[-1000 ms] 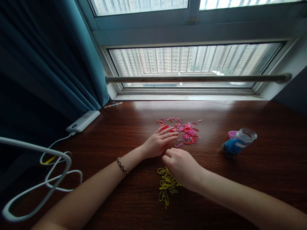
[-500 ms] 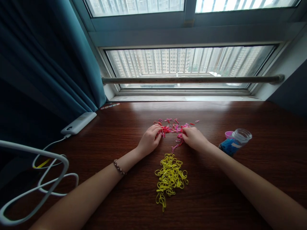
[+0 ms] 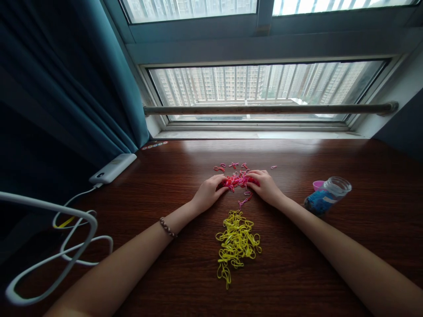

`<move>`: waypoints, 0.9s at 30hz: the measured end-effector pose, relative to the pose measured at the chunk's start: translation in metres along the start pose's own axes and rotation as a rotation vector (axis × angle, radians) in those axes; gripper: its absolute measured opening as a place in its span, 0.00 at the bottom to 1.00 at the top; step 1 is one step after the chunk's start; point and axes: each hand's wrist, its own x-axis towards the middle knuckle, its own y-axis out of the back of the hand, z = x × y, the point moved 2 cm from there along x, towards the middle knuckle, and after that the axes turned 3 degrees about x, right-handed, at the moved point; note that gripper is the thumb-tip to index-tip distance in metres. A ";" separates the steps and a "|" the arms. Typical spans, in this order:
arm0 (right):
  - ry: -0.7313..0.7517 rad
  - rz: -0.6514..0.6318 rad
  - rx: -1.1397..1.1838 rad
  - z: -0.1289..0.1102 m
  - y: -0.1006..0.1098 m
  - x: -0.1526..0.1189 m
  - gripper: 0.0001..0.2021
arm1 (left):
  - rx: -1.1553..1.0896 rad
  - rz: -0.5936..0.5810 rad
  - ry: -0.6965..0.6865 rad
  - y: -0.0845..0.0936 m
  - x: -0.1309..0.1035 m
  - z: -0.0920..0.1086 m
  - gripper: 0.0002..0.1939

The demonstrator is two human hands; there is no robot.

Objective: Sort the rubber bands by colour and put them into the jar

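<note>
My left hand (image 3: 211, 192) curves around the left side of a small heap of pink and red rubber bands (image 3: 237, 180), its thumb and fingers closed on the edge bands. From the right, my right hand (image 3: 266, 188) closes over the heap's other edge, with red bands showing between thumb and fingers. The fingertips are partly hidden among the bands. A larger spread of yellow rubber bands (image 3: 238, 240) lies nearer to me, touched by neither hand. Between the two lots trail a few pink and red bands (image 3: 244, 201).
Several loose bands (image 3: 233, 165) lie beyond the heap. At right, a clear jar (image 3: 325, 196) holding blue bands lies tilted beside a pink lid (image 3: 318, 185). A white power bank (image 3: 114, 168) and white cable (image 3: 89, 220) are at left, near the blue curtain (image 3: 109, 88).
My hands have pressed the pink and red bands into a tighter heap. My right hand's fingers now reach further over its edge. The yellow bands stay put; the view has shifted slightly.
</note>
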 end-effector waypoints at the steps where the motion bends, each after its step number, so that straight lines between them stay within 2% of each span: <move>1: 0.016 0.003 0.038 -0.003 0.000 0.000 0.10 | -0.013 0.005 0.000 0.001 0.000 0.001 0.09; 5: 0.009 0.116 0.156 -0.011 0.010 0.002 0.08 | -0.002 0.063 0.029 0.005 0.001 0.000 0.05; 10: -0.139 0.300 0.246 -0.019 0.036 0.009 0.08 | -0.014 0.184 0.030 0.019 0.014 -0.003 0.07; 12: -0.167 0.329 0.266 -0.023 0.044 0.013 0.09 | 0.012 0.175 0.001 0.025 0.023 -0.002 0.08; 15: -0.171 0.352 0.322 -0.025 0.050 0.022 0.10 | 0.050 0.090 -0.060 0.027 0.038 -0.004 0.10; 18: -0.185 0.351 0.340 -0.017 0.050 0.031 0.11 | 0.058 0.051 -0.038 0.018 0.049 -0.014 0.12; 21: -0.274 0.352 0.222 0.000 0.047 0.034 0.11 | 0.092 0.136 0.120 0.003 0.053 -0.030 0.16; 23: -0.331 0.365 0.150 0.014 0.043 0.032 0.12 | 0.091 0.122 0.204 -0.008 0.052 -0.038 0.18; 27: -0.376 0.365 0.064 0.037 0.032 0.026 0.13 | 0.046 0.051 0.167 -0.017 0.047 -0.037 0.17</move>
